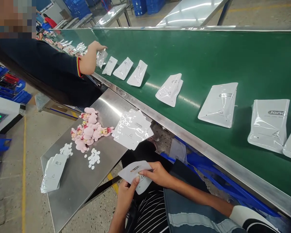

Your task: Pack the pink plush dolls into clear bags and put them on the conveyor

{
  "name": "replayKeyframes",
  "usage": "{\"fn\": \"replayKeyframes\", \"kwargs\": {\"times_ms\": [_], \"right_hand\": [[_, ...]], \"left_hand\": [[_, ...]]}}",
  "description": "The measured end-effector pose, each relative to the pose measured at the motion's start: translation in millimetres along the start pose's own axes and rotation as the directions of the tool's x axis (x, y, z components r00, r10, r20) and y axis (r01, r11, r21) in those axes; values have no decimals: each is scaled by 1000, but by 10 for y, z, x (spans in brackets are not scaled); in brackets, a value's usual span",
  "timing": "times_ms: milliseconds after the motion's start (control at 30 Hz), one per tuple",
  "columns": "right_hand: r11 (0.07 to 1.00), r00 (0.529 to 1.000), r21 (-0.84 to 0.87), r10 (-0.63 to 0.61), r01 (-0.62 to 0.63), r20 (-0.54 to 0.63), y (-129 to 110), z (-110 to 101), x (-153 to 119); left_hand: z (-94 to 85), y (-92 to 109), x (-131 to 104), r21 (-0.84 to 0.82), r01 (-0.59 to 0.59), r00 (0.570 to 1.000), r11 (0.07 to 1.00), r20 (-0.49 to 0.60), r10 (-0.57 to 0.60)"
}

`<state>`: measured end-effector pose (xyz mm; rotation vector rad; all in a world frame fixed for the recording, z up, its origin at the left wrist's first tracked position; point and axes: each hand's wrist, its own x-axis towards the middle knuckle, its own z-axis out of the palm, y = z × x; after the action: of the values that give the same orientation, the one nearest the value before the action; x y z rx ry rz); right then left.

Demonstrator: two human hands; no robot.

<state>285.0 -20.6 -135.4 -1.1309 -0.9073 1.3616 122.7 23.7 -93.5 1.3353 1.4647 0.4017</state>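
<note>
A white printed pouch [131, 171] is held over my lap between both hands. My left hand [126, 194] grips its lower edge, thumb on the front. My right hand [160, 174] pinches its right side, thumb over the print; the fingers behind the pouch are hidden. On the metal side table [87, 181] lie a fanned pile of white pouches [132, 129], a heap of pink plush figures [89, 129], small white discs [94, 158] and another stack of pouches [53, 173].
Beyond a metal rail [196, 149], white pouches [219, 105] lie in a row on a green belt [196, 58]. At the left a person's hand [95, 48] touches a pouch on the belt. Blue crates [208, 174] sit beneath the rail.
</note>
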Motion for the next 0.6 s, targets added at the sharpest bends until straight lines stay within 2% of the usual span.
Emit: {"fn": "replayKeyframes", "kwargs": {"times_ms": [167, 267, 333, 433, 500, 600], "right_hand": [[1000, 994, -8, 12, -11, 108, 43, -111, -22], [997, 995, -80, 14, -6, 100, 60, -165, -24], [995, 998, -98, 1, 6, 66, 63, -182, -13], [996, 1000, -87, 3, -2, 9, 71, -201, 13], [997, 1000, -75, 27, -27, 3, 83, -223, 27], [995, 993, 21, 98, -100, 59, 112, -262, 41]], "left_hand": [[59, 2, -23, 168, -60, 992, 984, -98, 77], [104, 30, -20, 200, -42, 988, 979, -136, 70], [125, 53, -14, 131, -11, 992, 991, -121, 27], [138, 65, 6, 5, 54, 998, 999, -23, -54], [132, 43, 23, -3, 74, 997, 997, 11, -74], [112, -17, 47, 52, 70, 997, 996, 14, -71]]}}
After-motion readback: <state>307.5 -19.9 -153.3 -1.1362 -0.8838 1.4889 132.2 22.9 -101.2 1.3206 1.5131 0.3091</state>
